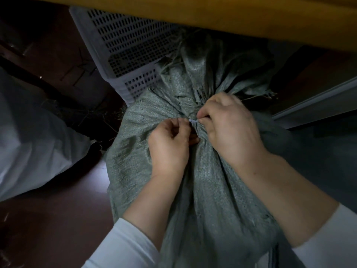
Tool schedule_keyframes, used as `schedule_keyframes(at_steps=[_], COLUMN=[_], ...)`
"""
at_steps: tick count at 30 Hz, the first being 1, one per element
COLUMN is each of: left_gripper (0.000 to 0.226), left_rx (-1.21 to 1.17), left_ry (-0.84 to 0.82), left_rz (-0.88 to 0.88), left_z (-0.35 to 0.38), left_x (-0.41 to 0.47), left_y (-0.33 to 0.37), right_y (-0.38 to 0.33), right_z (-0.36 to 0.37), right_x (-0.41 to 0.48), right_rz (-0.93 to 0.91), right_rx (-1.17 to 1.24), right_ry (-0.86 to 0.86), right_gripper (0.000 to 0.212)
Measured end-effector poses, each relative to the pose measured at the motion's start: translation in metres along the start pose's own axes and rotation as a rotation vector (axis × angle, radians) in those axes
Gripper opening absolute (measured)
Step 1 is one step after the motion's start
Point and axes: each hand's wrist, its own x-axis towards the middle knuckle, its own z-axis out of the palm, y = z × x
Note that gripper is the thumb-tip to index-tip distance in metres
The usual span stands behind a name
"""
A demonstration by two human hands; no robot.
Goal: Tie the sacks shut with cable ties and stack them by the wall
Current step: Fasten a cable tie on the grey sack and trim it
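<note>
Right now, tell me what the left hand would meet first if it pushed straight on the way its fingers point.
The left hand pinches the cable tie; straight on lies the sack's bunched neck, then probably the right hand.

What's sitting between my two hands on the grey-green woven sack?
In the head view, a white cable tie spans the gap between the left hand and right hand, both pinching it, over the bunched neck of the grey-green woven sack.

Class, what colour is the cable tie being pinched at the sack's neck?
White; the cable tie shows best in the head view.
</note>
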Motion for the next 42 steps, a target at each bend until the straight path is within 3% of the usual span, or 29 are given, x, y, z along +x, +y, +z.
schedule_keyframes(at_steps=[3, 6, 14, 19, 23, 29, 34, 37, 38, 39, 41, 42], left_gripper=[0.020, 0.015, 0.019, 0.016, 0.019, 0.015, 0.012, 0.005, 0.012, 0.023, 0.039, 0.042], left_rx=[-0.067, -0.006, 0.595, 0.654, 0.720, 0.529, 0.532, 0.187, 0.079, 0.017, 0.159, 0.275], left_ry=[-0.006, -0.028, 0.050, 0.013, -0.041, -0.056, -0.094, -0.051, 0.011, 0.095, 0.201, 0.162], left_rz=[-0.038, -0.040, 0.225, 0.240, 0.271, 0.317, 0.263, 0.067, 0.022, 0.051, 0.369, 0.513], left_z=[-0.001, -0.005, -0.008, -0.003, 0.009, -0.001, -0.002, 0.001, 0.002, 0.000, -0.007, -0.011], left_x=[-0.004, -0.004, 0.005, 0.005, -0.002, -0.008, -0.004, -0.004, -0.007, -0.013, -0.028, -0.032], left_y=[0.004, -0.001, 0.011, 0.015, 0.018, 0.014, 0.013, 0.016, 0.019, 0.018, 0.016, 0.014], right_y=[-0.001, -0.007, -0.017, -0.011, 0.006, 0.007, 0.012, 0.016, 0.017, 0.017, 0.017, 0.017], right_z=[-0.005, -0.006, -0.013, -0.004, -0.003, -0.009, -0.007, -0.006, -0.006, -0.006, -0.005, -0.005], right_x=[-0.002, -0.003, 0.015, 0.009, -0.012, -0.010, -0.011, -0.012, -0.012, -0.012, -0.013, -0.013], right_rz=[0.014, 0.002, -0.006, -0.043, 0.084, 0.109, 0.078, 0.071, 0.071, 0.071, 0.070, 0.065], right_rx=[0.175, 0.196, -0.127, -0.136, -0.026, 0.047, 0.102, 0.117, 0.120, 0.125, 0.138, 0.143], right_ry=[-0.052, -0.098, -0.289, -0.170, -0.003, -0.064, -0.038, -0.035, -0.033, -0.030, -0.020, -0.014], right_gripper=[0.019, 0.017, 0.021, 0.017, 0.012, 0.015, 0.010, 0.009, 0.009, 0.009, 0.010, 0.010])
